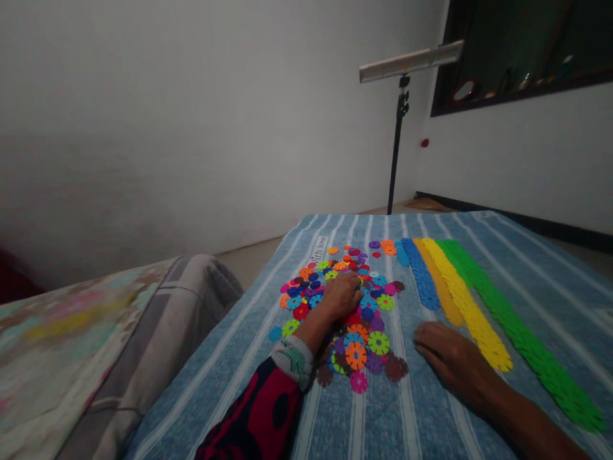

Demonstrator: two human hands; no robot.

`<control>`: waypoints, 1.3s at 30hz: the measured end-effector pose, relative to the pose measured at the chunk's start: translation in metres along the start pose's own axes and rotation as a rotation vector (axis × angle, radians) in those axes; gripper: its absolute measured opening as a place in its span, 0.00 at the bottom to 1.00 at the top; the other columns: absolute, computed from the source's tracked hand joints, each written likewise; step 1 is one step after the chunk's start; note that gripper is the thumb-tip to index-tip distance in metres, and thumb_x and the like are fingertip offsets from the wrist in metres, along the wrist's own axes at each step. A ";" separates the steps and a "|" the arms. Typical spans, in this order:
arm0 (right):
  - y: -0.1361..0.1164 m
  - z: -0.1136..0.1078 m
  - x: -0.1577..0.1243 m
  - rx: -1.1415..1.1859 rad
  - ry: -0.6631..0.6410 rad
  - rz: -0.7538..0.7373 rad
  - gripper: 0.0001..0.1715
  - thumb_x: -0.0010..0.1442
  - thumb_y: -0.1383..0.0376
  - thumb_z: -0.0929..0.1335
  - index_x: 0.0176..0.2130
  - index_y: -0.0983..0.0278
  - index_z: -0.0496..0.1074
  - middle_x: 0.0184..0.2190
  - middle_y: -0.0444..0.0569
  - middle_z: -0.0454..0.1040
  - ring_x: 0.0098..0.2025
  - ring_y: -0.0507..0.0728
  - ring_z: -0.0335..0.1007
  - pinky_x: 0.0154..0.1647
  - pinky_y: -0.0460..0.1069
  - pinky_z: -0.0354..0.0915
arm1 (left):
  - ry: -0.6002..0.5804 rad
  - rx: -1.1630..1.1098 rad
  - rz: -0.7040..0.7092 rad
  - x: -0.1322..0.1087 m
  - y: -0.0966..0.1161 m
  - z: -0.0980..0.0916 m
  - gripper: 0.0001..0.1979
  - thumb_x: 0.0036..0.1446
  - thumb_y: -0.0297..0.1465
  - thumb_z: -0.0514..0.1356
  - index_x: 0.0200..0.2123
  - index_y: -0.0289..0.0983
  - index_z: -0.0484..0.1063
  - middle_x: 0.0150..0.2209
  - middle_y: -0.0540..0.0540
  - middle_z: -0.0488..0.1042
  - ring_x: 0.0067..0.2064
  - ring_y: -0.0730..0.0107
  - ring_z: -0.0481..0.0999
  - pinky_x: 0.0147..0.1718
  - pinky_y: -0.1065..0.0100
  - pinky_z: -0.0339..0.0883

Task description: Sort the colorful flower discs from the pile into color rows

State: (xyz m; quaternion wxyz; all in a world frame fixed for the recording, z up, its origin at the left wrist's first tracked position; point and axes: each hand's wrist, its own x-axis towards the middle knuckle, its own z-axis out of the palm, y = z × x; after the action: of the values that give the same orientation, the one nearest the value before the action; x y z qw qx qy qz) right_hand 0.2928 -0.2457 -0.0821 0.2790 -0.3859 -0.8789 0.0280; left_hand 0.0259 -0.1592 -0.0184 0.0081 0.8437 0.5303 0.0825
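A pile of colourful plastic snowflake discs [345, 306] lies on a blue striped cloth [297, 358]. My left hand [342, 295] rests on the pile with its fingers curled down among the discs; what they hold is hidden. My right hand [447, 358] lies flat on the cloth, fingers stretched out, just right of the pile. Beside it run sorted rows of discs: blue [421, 275], orange [443, 294], yellow [469, 310] and green [517, 332].
A folded patterned blanket [119, 332] lies at the left edge. A black light stand [397, 147] stands behind the cloth by the white wall. A dark window frame [522, 57] is at upper right.
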 end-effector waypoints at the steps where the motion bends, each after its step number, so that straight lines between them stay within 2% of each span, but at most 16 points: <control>1: 0.001 0.001 -0.001 -0.003 0.018 -0.009 0.14 0.67 0.69 0.60 0.35 0.62 0.72 0.38 0.52 0.76 0.41 0.58 0.73 0.43 0.53 0.69 | -0.009 0.022 -0.032 0.000 -0.004 -0.002 0.10 0.61 0.34 0.54 0.40 0.38 0.73 0.46 0.42 0.74 0.49 0.59 0.73 0.48 0.61 0.66; 6: 0.002 0.005 -0.002 0.001 0.063 -0.033 0.14 0.65 0.70 0.61 0.35 0.62 0.73 0.39 0.53 0.77 0.42 0.58 0.73 0.45 0.54 0.70 | -0.018 0.111 -0.201 -0.007 -0.018 -0.015 0.11 0.60 0.31 0.53 0.39 0.37 0.75 0.44 0.40 0.76 0.47 0.59 0.75 0.45 0.64 0.67; 10: 0.001 0.005 0.000 0.018 0.039 -0.005 0.13 0.65 0.71 0.61 0.35 0.62 0.74 0.38 0.52 0.76 0.42 0.58 0.73 0.44 0.54 0.70 | -0.040 0.135 -0.376 -0.010 -0.028 -0.021 0.12 0.57 0.29 0.54 0.41 0.37 0.75 0.44 0.40 0.77 0.47 0.59 0.76 0.42 0.66 0.67; 15: 0.002 0.006 0.000 0.028 0.022 0.018 0.13 0.65 0.71 0.61 0.35 0.63 0.73 0.38 0.52 0.76 0.43 0.58 0.72 0.45 0.55 0.69 | -0.075 0.170 -0.457 -0.012 -0.035 -0.023 0.13 0.56 0.26 0.54 0.41 0.36 0.77 0.44 0.39 0.78 0.48 0.57 0.77 0.41 0.65 0.67; 20: 0.001 0.007 0.000 0.052 0.033 0.034 0.12 0.64 0.71 0.62 0.34 0.62 0.73 0.38 0.51 0.75 0.42 0.57 0.72 0.45 0.54 0.69 | -0.008 0.198 -0.474 -0.008 -0.034 -0.021 0.14 0.59 0.27 0.52 0.40 0.34 0.78 0.44 0.36 0.78 0.48 0.55 0.76 0.42 0.64 0.67; 24: 0.000 0.006 0.002 0.049 0.029 0.045 0.12 0.64 0.71 0.62 0.34 0.62 0.72 0.38 0.51 0.75 0.42 0.57 0.72 0.45 0.54 0.68 | 0.005 0.138 -0.378 0.008 -0.030 -0.020 0.15 0.61 0.29 0.52 0.43 0.36 0.78 0.46 0.39 0.78 0.50 0.59 0.75 0.47 0.66 0.66; 29: -0.001 0.006 0.001 0.029 0.017 0.044 0.13 0.65 0.71 0.61 0.33 0.62 0.73 0.39 0.52 0.75 0.43 0.58 0.72 0.46 0.54 0.68 | -0.072 0.112 -0.274 0.028 -0.024 -0.015 0.16 0.60 0.29 0.53 0.46 0.40 0.77 0.48 0.42 0.78 0.51 0.60 0.75 0.49 0.65 0.66; 33: -0.001 0.005 0.002 0.044 0.015 0.043 0.13 0.64 0.72 0.61 0.33 0.62 0.73 0.38 0.52 0.75 0.42 0.57 0.71 0.45 0.54 0.68 | -0.137 0.163 -0.194 0.030 -0.027 -0.013 0.14 0.58 0.28 0.55 0.42 0.42 0.79 0.44 0.43 0.80 0.50 0.59 0.76 0.48 0.64 0.65; 36: -0.003 0.004 0.004 0.058 0.005 0.052 0.13 0.64 0.72 0.62 0.33 0.63 0.72 0.37 0.51 0.74 0.41 0.57 0.71 0.44 0.54 0.68 | -0.116 0.186 -0.240 0.032 -0.033 -0.015 0.14 0.56 0.25 0.55 0.40 0.40 0.80 0.41 0.40 0.80 0.47 0.57 0.77 0.46 0.64 0.66; 39: -0.003 0.003 0.005 0.055 0.001 0.060 0.12 0.64 0.72 0.62 0.33 0.63 0.72 0.37 0.51 0.74 0.41 0.58 0.71 0.44 0.55 0.68 | -0.055 0.182 -0.339 0.040 -0.036 -0.017 0.16 0.57 0.24 0.54 0.42 0.37 0.79 0.43 0.38 0.79 0.48 0.57 0.77 0.46 0.63 0.66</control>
State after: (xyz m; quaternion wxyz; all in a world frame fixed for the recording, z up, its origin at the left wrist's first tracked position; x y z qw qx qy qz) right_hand 0.2865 -0.2442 -0.0814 0.2892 -0.4040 -0.8657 0.0605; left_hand 0.0081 -0.1087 -0.0004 -0.0401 0.7416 0.6695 0.0084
